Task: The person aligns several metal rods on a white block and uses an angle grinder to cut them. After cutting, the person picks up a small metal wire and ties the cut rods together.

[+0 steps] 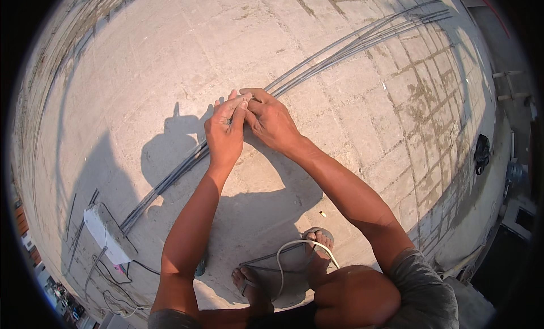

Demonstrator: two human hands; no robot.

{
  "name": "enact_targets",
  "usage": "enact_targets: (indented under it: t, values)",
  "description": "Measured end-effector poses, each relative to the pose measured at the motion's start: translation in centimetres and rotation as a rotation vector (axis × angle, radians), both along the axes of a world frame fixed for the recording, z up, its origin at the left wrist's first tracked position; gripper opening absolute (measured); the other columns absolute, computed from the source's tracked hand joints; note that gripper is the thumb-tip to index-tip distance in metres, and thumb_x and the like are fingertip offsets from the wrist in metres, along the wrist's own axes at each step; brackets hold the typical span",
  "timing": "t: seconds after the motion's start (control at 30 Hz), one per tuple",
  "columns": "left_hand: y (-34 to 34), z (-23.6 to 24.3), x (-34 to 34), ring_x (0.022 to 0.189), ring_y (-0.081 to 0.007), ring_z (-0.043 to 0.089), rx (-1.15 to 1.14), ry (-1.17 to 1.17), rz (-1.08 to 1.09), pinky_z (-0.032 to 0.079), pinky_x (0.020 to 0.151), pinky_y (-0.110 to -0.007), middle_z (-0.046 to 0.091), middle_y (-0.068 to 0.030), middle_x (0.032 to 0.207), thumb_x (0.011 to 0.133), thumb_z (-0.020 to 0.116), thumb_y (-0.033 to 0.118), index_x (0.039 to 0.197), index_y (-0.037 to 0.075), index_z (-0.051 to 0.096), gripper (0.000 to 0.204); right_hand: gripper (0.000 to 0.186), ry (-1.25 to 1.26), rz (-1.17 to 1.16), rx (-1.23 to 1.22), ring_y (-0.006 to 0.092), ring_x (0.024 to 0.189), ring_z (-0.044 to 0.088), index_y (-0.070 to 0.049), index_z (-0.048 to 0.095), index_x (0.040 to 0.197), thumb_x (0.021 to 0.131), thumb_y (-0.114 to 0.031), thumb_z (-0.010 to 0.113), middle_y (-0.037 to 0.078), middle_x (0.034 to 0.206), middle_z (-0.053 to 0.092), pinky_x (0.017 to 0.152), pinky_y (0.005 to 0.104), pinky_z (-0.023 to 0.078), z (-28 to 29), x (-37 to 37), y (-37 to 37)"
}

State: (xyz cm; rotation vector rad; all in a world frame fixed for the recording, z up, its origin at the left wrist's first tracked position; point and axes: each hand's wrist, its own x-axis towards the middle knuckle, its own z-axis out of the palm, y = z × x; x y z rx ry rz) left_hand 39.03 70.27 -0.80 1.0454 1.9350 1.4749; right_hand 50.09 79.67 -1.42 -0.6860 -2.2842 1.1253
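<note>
My left hand (225,130) and my right hand (272,122) meet over a bundle of long grey metal rods (178,173). The fingertips of both press together. Whatever they pinch is too small or too hidden to name. A dark speck shows between the left thumb and fingers. The rods run from the lower left, pass behind my hands, and fan apart toward the upper right. Whether my fingers touch the rods, I cannot tell.
A white block-shaped thing (107,234) stands by the rods' near end, with dark cables (102,266) around it. A pale cable (280,266) loops near my sandalled feet (320,241). At the right lies a black bag-like item (481,154). The ground is pale concrete (351,125).
</note>
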Motion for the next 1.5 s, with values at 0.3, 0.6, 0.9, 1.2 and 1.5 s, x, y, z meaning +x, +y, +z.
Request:
enact_targets:
  t: [0.3,0.6,0.9,1.2,1.5]
  values:
    - [-2.3,-3.6,1.1,0.143,-0.0337,0.047,-0.258,0.274,0.016,0.031,0.123,-0.052,0.058,-0.0175,0.141,0.097,0.067,0.015,0.139,0.002,0.060,0.044,0.034,0.205,-0.070,-0.637,0.0356,0.066,0.058,0.000,0.059,0.088,0.109,-0.025,0.051,0.022,0.076,0.062,0.065,0.0427,0.047,-2.7,-0.7,0.5]
    - [-1.8,-6.6,1.2,0.111,-0.0318,0.059,-0.156,0.702,0.091,0.027,0.124,-0.054,0.066,-0.0081,0.112,0.086,0.073,0.015,0.111,0.002,0.069,0.028,0.041,0.026,0.091,-0.241,0.0327,0.053,0.051,0.001,0.058,0.081,0.109,-0.029,0.052,0.021,0.062,0.055,0.057,0.0418,0.044,0.2,-1.4,-0.4]
    - [-0.9,-6.1,-2.3,0.101,-0.0280,0.061,-0.042,0.713,-0.064,0.042,0.115,-0.055,0.066,-0.0033,0.095,0.078,0.082,0.014,0.094,0.006,0.076,0.019,0.042,-0.079,0.011,-0.468,0.0209,0.057,0.047,0.003,0.058,0.081,0.109,-0.028,0.050,0.017,0.063,0.053,0.059,0.0391,0.042,0.3,-3.1,1.2]
    - [-1.4,-6.8,-1.6,0.094,-0.0299,0.065,-0.133,0.662,-0.020,0.056,0.088,-0.040,0.067,-0.0017,0.096,0.074,0.084,0.015,0.093,0.008,0.075,0.022,0.043,-0.061,-0.050,-0.614,0.0168,0.058,0.052,-0.002,0.057,0.078,0.109,-0.032,0.050,0.008,0.063,0.057,0.059,0.0351,0.044,-1.6,-2.4,2.2]
    - [-1.6,-6.1,-1.6,0.103,-0.0279,0.061,-0.144,0.659,-0.035,0.050,0.100,-0.045,0.065,-0.0020,0.101,0.071,0.085,0.009,0.098,0.007,0.073,0.030,0.045,-0.199,0.022,-0.204,0.0203,0.054,0.054,-0.001,0.057,0.077,0.107,-0.033,0.052,0.011,0.057,0.054,0.057,0.0395,0.044,0.2,-2.1,0.8]
